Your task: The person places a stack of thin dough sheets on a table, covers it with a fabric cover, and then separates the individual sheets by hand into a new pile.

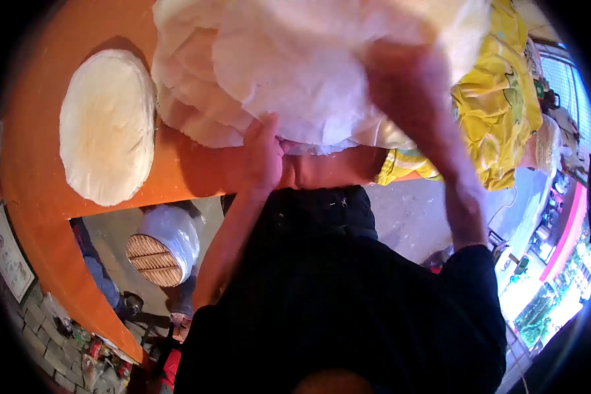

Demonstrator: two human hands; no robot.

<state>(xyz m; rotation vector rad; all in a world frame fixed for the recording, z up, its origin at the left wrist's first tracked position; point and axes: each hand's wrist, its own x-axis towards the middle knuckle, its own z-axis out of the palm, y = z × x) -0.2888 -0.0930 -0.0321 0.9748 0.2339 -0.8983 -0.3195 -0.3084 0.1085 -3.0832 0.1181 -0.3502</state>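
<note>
Thin pale dough sheets [289,72] lie overlapping in a wide pile on the orange table [177,164]. At the pile's near edge my left hand [264,148] is closed, with its fingertips on the rim of a sheet. My right hand [404,65] reaches over the right part of the pile and is smeared by motion, so its fingers cannot be made out. A separate oval stack of pale dough [108,125] sits on the table to the left.
A yellow patterned cloth [496,98] lies right of the pile. Below the table, a round container with a slatted top [154,259] is wrapped in clear plastic. A framed sheet [10,253] stands at the far left.
</note>
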